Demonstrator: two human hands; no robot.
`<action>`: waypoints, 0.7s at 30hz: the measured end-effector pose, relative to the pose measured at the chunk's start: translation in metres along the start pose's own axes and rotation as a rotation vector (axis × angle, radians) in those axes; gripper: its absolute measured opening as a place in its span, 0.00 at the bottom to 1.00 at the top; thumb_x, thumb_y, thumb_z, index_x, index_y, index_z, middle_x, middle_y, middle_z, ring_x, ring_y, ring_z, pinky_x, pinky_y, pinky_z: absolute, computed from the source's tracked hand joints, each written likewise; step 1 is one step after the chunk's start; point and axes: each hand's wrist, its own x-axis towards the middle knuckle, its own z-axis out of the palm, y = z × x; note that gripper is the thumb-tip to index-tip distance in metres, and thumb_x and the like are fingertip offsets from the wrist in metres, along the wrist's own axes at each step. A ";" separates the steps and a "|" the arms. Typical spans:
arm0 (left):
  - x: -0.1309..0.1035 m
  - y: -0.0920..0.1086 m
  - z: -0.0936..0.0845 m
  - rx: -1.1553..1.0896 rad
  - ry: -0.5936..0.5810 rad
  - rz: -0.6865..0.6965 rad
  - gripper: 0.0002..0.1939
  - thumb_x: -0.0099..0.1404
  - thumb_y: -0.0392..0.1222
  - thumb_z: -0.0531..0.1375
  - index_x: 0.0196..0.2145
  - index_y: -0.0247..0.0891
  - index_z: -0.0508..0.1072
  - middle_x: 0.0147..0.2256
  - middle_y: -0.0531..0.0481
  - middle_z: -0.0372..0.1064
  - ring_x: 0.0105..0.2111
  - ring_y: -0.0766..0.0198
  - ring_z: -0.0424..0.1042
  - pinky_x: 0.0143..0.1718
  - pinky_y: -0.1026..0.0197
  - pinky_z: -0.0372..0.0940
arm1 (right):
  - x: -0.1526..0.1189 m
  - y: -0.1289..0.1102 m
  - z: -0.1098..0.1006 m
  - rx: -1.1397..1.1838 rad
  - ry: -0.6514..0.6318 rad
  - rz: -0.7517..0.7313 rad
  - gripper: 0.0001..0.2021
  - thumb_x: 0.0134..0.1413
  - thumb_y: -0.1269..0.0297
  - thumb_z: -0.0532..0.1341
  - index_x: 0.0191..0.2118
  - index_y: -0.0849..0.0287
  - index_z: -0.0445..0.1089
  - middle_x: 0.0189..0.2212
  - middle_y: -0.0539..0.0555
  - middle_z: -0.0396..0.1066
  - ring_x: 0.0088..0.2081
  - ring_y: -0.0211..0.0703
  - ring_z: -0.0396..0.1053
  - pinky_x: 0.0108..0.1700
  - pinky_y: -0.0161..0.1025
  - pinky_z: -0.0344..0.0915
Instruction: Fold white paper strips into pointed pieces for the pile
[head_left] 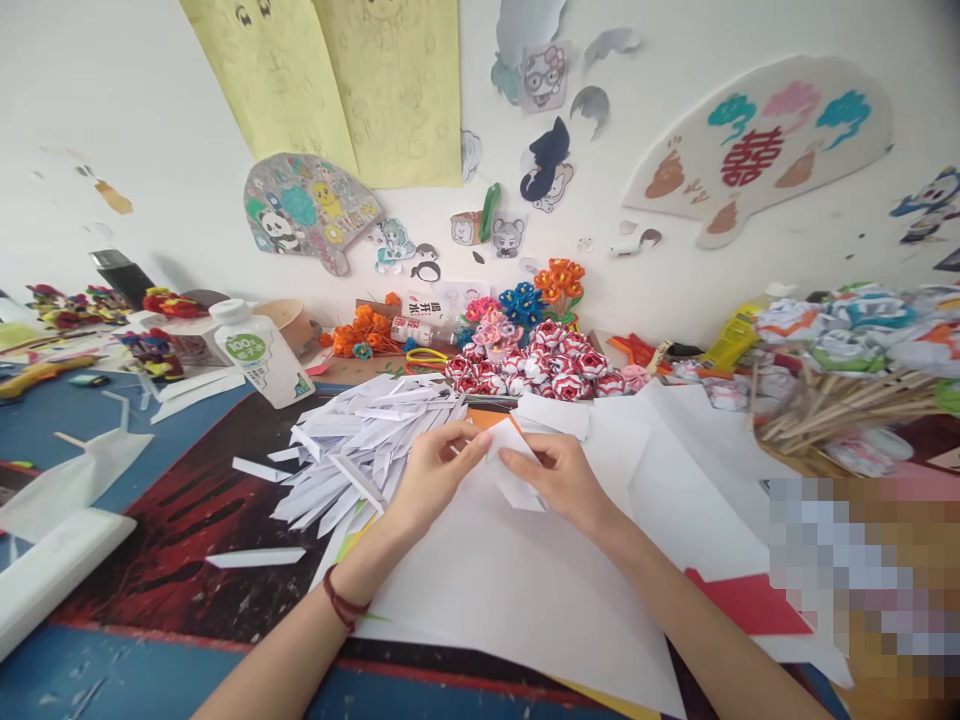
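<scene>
Between my two hands is a small folded piece of white paper [513, 462], held above a large white sheet [517, 590]. My left hand [439, 465] pinches its upper left edge between thumb and fingers. My right hand [559, 475] grips it from the right, thumb lying on top of the paper. A bit of orange paper [487, 417] shows just behind it. Left of my left hand lies a big heap of folded white paper strips [360, 440]. Two loose strips, one a single white strip [256, 557], rest on the dark mat [172, 570].
A white bottle [262, 355] stands behind the heap. Red-and-white paper flowers [555, 365] and orange flowers [562, 285] line the wall. Wooden sticks with paper flowers [840, 415] lie at the right, near red paper [750, 603]. A white box-like object [60, 575] sits at the left.
</scene>
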 end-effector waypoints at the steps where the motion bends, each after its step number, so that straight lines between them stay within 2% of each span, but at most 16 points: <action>1: 0.000 0.000 0.000 0.007 0.000 0.001 0.15 0.62 0.52 0.58 0.31 0.36 0.74 0.30 0.49 0.71 0.28 0.67 0.66 0.28 0.66 0.60 | 0.000 0.000 -0.001 -0.011 0.018 0.000 0.19 0.51 0.49 0.59 0.21 0.61 0.64 0.19 0.48 0.53 0.23 0.35 0.51 0.23 0.34 0.48; 4: -0.001 0.000 -0.001 0.024 0.011 0.013 0.14 0.61 0.51 0.60 0.32 0.36 0.74 0.31 0.49 0.72 0.29 0.65 0.67 0.30 0.65 0.62 | 0.001 0.000 -0.002 -0.034 0.045 -0.012 0.20 0.50 0.48 0.59 0.23 0.62 0.68 0.19 0.49 0.56 0.24 0.36 0.54 0.24 0.34 0.49; 8: -0.001 -0.001 -0.002 0.051 0.026 0.019 0.13 0.61 0.50 0.60 0.31 0.36 0.74 0.31 0.48 0.72 0.29 0.65 0.68 0.30 0.64 0.62 | 0.001 0.000 -0.002 -0.025 0.016 0.000 0.19 0.51 0.48 0.59 0.24 0.62 0.68 0.19 0.49 0.57 0.24 0.36 0.53 0.24 0.34 0.49; 15: -0.001 0.003 -0.004 0.139 0.048 0.068 0.11 0.60 0.47 0.60 0.30 0.36 0.75 0.28 0.50 0.71 0.26 0.67 0.64 0.27 0.65 0.59 | 0.001 0.000 -0.003 -0.005 -0.026 -0.002 0.18 0.52 0.54 0.59 0.21 0.61 0.62 0.19 0.47 0.51 0.23 0.34 0.49 0.24 0.34 0.46; 21: -0.001 0.004 -0.006 0.178 0.035 0.085 0.09 0.60 0.46 0.60 0.30 0.37 0.75 0.28 0.51 0.71 0.25 0.68 0.62 0.27 0.65 0.57 | 0.001 -0.002 -0.005 -0.002 -0.049 -0.001 0.20 0.53 0.52 0.59 0.19 0.60 0.58 0.19 0.46 0.48 0.23 0.33 0.47 0.24 0.34 0.44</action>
